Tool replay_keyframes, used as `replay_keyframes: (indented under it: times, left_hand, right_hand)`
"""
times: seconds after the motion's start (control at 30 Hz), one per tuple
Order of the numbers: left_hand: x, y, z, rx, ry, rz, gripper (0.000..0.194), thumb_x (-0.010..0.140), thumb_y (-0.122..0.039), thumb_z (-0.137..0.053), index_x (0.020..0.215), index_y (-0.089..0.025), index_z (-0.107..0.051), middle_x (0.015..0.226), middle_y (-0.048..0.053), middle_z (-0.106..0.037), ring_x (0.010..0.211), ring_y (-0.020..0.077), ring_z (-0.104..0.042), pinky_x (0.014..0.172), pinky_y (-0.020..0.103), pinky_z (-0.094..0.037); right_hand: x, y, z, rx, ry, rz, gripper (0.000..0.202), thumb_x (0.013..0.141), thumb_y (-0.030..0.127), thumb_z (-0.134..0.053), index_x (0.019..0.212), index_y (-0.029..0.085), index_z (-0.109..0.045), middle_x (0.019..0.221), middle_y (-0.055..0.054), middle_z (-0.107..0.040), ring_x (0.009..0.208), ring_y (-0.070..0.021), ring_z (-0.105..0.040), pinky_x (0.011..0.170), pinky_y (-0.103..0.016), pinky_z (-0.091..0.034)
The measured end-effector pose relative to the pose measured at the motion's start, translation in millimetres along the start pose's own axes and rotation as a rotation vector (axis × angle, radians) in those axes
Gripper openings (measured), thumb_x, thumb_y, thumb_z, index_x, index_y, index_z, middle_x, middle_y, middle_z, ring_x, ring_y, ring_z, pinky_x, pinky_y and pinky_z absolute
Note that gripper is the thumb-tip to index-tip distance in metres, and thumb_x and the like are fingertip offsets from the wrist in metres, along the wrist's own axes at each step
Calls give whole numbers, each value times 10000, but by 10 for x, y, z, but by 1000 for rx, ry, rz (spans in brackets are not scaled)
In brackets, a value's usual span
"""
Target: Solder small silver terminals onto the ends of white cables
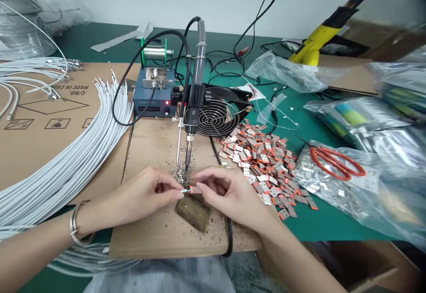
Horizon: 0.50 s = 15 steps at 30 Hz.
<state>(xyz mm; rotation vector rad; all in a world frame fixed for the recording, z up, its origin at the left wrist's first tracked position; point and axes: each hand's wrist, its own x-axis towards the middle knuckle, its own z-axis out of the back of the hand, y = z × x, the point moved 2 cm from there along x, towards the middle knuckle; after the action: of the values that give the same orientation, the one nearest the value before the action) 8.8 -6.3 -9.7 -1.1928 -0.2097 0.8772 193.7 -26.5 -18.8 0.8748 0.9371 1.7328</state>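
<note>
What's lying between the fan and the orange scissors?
The connector pile, then an edge of the plastic bag under the scissors; the head view shows both, right of the fan.

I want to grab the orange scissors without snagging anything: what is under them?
The scissors lie on a clear plastic bag holding small silvery pieces. Whatever is beneath the bag there is covered.

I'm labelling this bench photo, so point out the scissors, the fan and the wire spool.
Scissors [313,152]: head view, on the orange handle.
Fan [214,116]: head view, on the round grille.
Wire spool [155,52]: head view, on the wound wire.
</note>
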Motion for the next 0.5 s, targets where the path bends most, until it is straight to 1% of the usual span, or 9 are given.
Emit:
replay_keyframes:
  times: [0.07,0.1,0.13,0.17,0.23,0.3,0.43,0.5]
  left_hand:
    - [-19,-8,-17,15,9,-25,307,860,-378,-481,896,-164,-697,659,7,-585,585,108,-462,510,196,-345]
    - [-25,-13,-20,17,11,-37,310,865,-368,-469,897,-159,-696,695,16,-602,608,114,-472,527,200,-353]
    - [-30,-20,-22,18,11,-45,314,870,-360,-458,898,-155,-695,718,22,-612,623,117,-479,539,203,-359]
    - [-35,-28,-20,21,8,-50,320,874,-356,-448,902,-153,-694,729,25,-617,632,120,-482,547,205,-361]
    - [-44,-45,-13,31,4,-53,333,876,-361,-438,892,-150,-695,734,28,-619,638,121,-482,552,207,-360]
    - [-51,-64,-5,39,5,-52,342,875,-368,-436,882,-147,-697,740,32,-619,645,124,-483,558,212,-359]
    - [-60,-85,-5,42,23,-43,322,879,-347,-435,888,-155,-694,751,34,-617,662,128,-479,570,220,-350]
    - [-63,-80,-13,36,23,-35,320,881,-353,-435,894,-159,-690,718,26,-599,634,122,-458,551,218,-334]
  right_hand:
    - [-36,64,24,-239,-98,287,114,789,105,-576,868,142,-650,770,-52,-685,676,-154,-611,640,-300,-457]
    - [-56,86,26,-310,-111,407,130,795,84,-582,890,143,-647,805,-52,-685,710,-153,-606,680,-312,-446]
    - [-73,98,25,-346,-101,492,143,802,71,-586,912,142,-642,824,-53,-685,723,-151,-600,695,-315,-438]
    - [-87,100,24,-361,-83,540,152,807,64,-587,930,138,-637,816,-52,-685,709,-147,-591,680,-309,-434]
    - [-104,89,23,-388,-56,563,169,815,69,-588,966,131,-628,772,-49,-681,665,-146,-560,626,-295,-426]
    - [-116,78,19,-426,-26,552,171,828,84,-573,984,134,-625,740,-45,-675,638,-153,-532,603,-298,-418]
    - [-133,96,-13,-492,60,527,143,844,92,-533,936,151,-624,718,-40,-665,630,-165,-510,614,-319,-413]
    - [-130,120,-25,-515,48,516,145,846,92,-516,915,160,-625,684,-41,-650,621,-171,-501,607,-323,-411]
